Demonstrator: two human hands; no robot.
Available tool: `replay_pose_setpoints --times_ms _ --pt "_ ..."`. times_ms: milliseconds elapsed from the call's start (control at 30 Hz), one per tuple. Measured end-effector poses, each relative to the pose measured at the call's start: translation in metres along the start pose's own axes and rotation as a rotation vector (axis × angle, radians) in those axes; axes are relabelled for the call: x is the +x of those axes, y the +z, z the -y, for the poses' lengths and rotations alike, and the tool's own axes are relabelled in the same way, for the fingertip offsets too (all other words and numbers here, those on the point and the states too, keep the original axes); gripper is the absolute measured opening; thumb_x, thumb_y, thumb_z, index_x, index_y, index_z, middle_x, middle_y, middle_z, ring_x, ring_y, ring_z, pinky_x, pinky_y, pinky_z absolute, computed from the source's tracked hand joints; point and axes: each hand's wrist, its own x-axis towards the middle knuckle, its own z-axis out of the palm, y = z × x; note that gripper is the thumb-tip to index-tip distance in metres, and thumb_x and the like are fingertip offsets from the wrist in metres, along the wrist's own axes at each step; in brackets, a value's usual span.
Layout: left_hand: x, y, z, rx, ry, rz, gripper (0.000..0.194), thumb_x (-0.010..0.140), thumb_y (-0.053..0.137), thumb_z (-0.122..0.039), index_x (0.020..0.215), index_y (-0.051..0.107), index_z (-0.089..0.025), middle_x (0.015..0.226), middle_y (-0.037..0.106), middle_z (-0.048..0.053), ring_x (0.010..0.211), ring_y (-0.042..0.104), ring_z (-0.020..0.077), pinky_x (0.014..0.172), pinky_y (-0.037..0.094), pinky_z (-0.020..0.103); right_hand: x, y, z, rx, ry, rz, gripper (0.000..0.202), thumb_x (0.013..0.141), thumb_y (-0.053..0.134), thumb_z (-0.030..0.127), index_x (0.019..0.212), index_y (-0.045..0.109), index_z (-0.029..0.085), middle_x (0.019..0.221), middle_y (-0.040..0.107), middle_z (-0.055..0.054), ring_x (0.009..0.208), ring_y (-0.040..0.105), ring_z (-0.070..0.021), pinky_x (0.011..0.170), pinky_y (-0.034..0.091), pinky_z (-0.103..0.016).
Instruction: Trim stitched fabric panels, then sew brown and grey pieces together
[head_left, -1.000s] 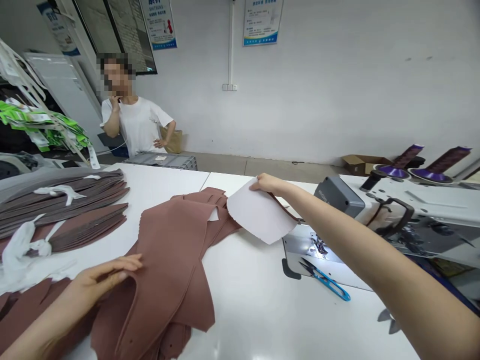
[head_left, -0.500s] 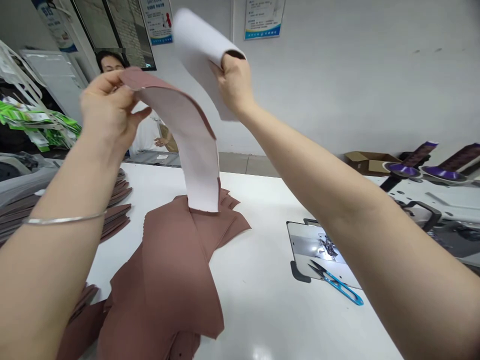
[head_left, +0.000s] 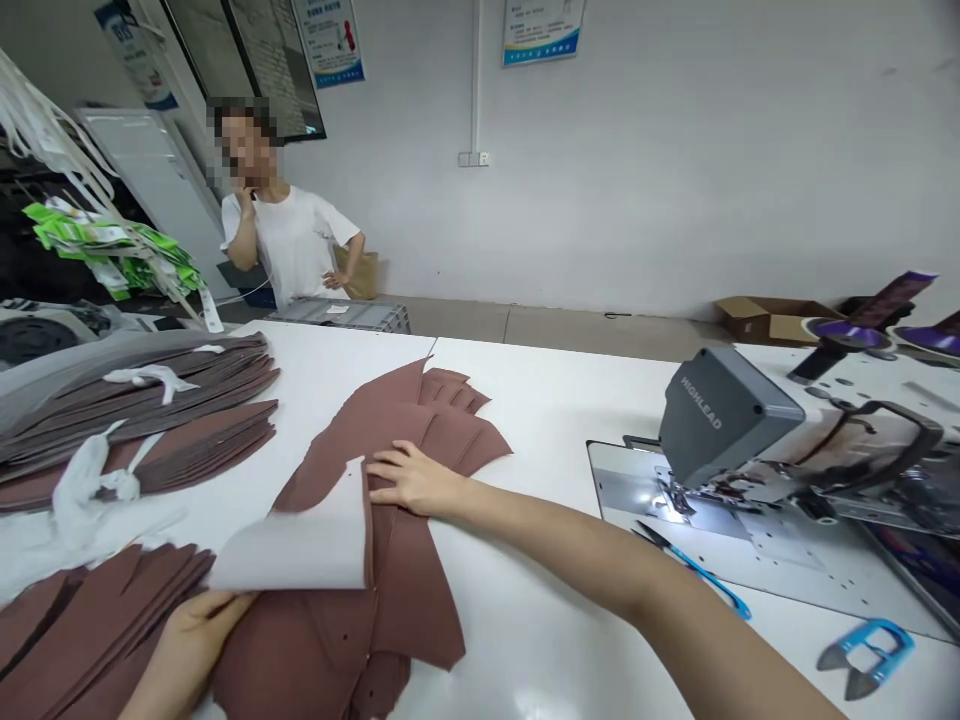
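Observation:
Brown fabric pieces lie overlapped and fanned on the white table. On top of them rests a piece with its pale side up and a brown edge on its right. My left hand is at the lower left corner of that piece, thumb and fingers closed on it, fingertips partly hidden beneath. My right hand lies on the brown fabric just right of the pale piece's upper edge, its fingers spread and flat.
A sewing machine stands at the right, with blue snips and a blue-handled tool before it. Bundled fabric stacks lie left. A person in a white shirt stands behind a grey crate.
Both hands have come down from the raised position to the table. The pale-backed piece now lies on the pile, and my right hand has let go of what it held. The sewing machine head is uncovered.

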Motion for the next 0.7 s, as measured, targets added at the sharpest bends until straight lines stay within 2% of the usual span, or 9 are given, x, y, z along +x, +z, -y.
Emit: replay_pose_setpoints --times_ms 67,100,233,300,367,467,533,600,700 --pt "0.003 -0.005 -0.004 -0.102 -0.131 0.094 0.024 0.038 0.077 -0.045 0.048 0.069 -0.025 0.062 0.072 0.001 0.068 0.069 0.0293 0.059 0.058 0.035 -0.008 0.008 0.005 -0.017 0.098 -0.024 0.036 0.094 0.040 0.014 0.124 0.055 0.026 0.138 0.042 -0.012 0.128 0.032 -0.0282 0.103 0.025 -0.051" --pt "0.004 -0.008 -0.010 -0.160 -0.177 0.082 0.019 0.039 0.075 -0.042 0.046 0.067 -0.026 0.062 0.072 -0.001 0.069 0.068 0.0288 0.059 0.058 0.035 -0.010 0.007 0.006 -0.036 0.136 -0.042 0.034 0.094 0.039 0.015 0.122 0.056 0.025 0.134 0.044 -0.012 0.126 0.034 -0.0288 0.102 0.026 -0.051" --pt "0.015 -0.017 -0.046 -0.256 -0.158 -0.278 0.010 0.053 0.065 -0.038 0.054 0.062 -0.029 0.080 0.073 -0.006 0.091 0.067 0.0272 0.062 0.055 0.031 -0.010 0.000 0.010 -0.115 0.256 -0.029 0.031 0.096 0.031 0.013 0.109 0.059 0.015 0.109 0.055 -0.016 0.100 0.049 -0.0247 0.081 0.043 -0.040" --pt "0.027 -0.017 -0.062 -0.148 -0.108 -0.308 0.022 0.060 0.062 -0.044 0.075 0.066 -0.029 0.102 0.071 -0.002 0.106 0.061 0.0279 0.068 0.055 0.032 -0.011 0.000 0.014 -0.128 0.302 0.003 0.029 0.095 0.032 0.012 0.105 0.058 0.012 0.102 0.056 -0.016 0.084 0.053 -0.0214 0.067 0.045 -0.034" --pt "0.044 -0.013 -0.072 -0.030 -0.094 -0.159 0.045 0.060 0.062 -0.053 0.094 0.065 -0.024 0.109 0.069 0.008 0.108 0.060 0.0297 0.073 0.053 0.033 -0.011 0.001 0.019 -0.127 0.331 0.018 0.026 0.093 0.035 0.011 0.105 0.058 0.010 0.103 0.057 -0.017 0.069 0.053 -0.0180 0.055 0.045 -0.030" --pt "0.073 -0.001 -0.077 0.007 -0.146 0.107 0.065 0.057 0.066 -0.064 0.100 0.064 -0.016 0.089 0.071 0.012 0.091 0.063 0.0266 0.073 0.050 0.031 -0.010 -0.001 0.020 -0.129 0.329 0.002 0.026 0.092 0.036 0.010 0.107 0.057 0.007 0.109 0.057 -0.020 0.063 0.053 -0.0171 0.049 0.045 -0.030" --pt "0.086 0.004 -0.081 -0.112 -0.180 0.253 0.071 0.055 0.073 -0.063 0.106 0.062 -0.015 0.081 0.070 0.008 0.081 0.063 0.0206 0.068 0.049 0.026 -0.005 -0.009 0.014 -0.138 0.299 -0.024 0.029 0.092 0.033 0.008 0.106 0.058 0.005 0.112 0.056 -0.021 0.073 0.056 -0.0197 0.061 0.051 -0.033" --pt "0.091 0.001 -0.089 -0.317 -0.180 0.357 0.077 0.050 0.084 -0.049 0.117 0.058 -0.020 0.086 0.069 0.004 0.078 0.063 0.0160 0.067 0.050 0.021 0.005 -0.024 0.000 -0.149 0.267 -0.057 0.033 0.094 0.029 0.007 0.106 0.059 0.005 0.116 0.055 -0.020 0.088 0.056 -0.0220 0.078 0.051 -0.037" --pt "0.089 -0.014 -0.107 -0.523 -0.143 0.402 0.094 0.041 0.091 -0.028 0.127 0.053 -0.028 0.095 0.070 0.003 0.079 0.063 0.0154 0.068 0.053 0.020 0.028 -0.056 -0.030 -0.169 0.241 -0.189 0.038 0.097 0.022 0.008 0.110 0.058 0.005 0.126 0.052 -0.018 0.105 0.051 -0.0234 0.096 0.045 -0.039"
